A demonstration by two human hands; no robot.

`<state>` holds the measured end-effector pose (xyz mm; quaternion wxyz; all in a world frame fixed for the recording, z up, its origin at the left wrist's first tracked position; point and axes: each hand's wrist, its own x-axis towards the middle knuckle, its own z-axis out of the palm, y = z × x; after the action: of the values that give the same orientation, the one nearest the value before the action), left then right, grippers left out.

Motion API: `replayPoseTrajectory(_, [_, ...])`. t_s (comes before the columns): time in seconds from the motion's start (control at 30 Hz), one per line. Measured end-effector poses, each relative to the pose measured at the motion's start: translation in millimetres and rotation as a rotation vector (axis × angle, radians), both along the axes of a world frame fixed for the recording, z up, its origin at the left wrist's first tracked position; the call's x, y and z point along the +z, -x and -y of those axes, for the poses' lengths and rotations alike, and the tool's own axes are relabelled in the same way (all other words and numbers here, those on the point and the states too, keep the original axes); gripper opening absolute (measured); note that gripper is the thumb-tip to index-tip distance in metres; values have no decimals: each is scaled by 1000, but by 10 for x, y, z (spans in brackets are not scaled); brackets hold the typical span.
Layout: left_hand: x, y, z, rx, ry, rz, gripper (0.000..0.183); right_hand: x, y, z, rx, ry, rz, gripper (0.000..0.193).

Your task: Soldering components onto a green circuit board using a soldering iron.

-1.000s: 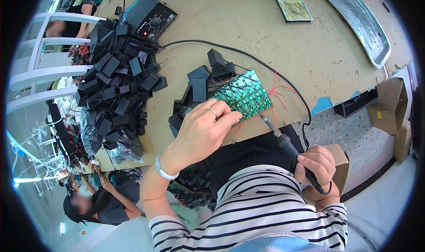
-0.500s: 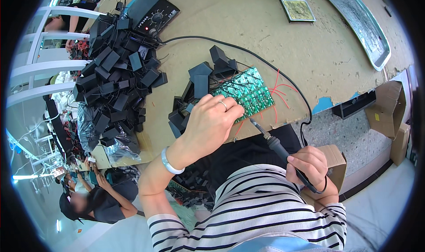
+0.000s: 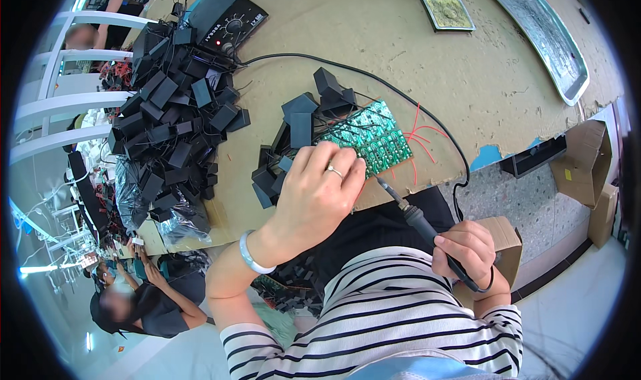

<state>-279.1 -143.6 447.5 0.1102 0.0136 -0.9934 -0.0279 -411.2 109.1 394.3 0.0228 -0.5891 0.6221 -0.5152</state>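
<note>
A green circuit board (image 3: 379,139) lies near the table's front edge, with thin black wires over its left part and red wires sticking out on its right. My left hand (image 3: 319,190) is at the board's near left corner, its fingers bent together; whatever they pinch is hidden beneath them. In my right hand (image 3: 467,252) is a soldering iron (image 3: 419,225), held by its dark handle. The iron's tip points at the near edge of the board, close to my left fingertips; I cannot tell whether it touches. Several small black boxes (image 3: 302,129) sit beside the board, wired toward it.
A large heap of black boxes (image 3: 170,106) covers the table's left side, beside a black soldering station (image 3: 230,23). Its cable (image 3: 374,79) arcs behind the board. A tip cleaner (image 3: 449,13) and a metal tray (image 3: 544,43) stand far right. Another person (image 3: 160,300) sits at left.
My left hand has shifted slightly left and turned, with its knuckles raised and its fingers curled more. The soldering iron and the board have hardly moved.
</note>
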Motion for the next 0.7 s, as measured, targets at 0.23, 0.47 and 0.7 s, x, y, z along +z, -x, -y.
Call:
replayPoseTrajectory(0.23, [-59,13,99,-60,-117,64,25,-17,4,20,5,-1,4,36])
replayPoseTrajectory(0.47, [-122,43,83,-14,-106,68,23,-30,13,55,18,-11,-6,35])
replayPoseTrajectory(0.7, [-150,54,47,-29,-64,84,16,-25,12,85,60,17,-96,29])
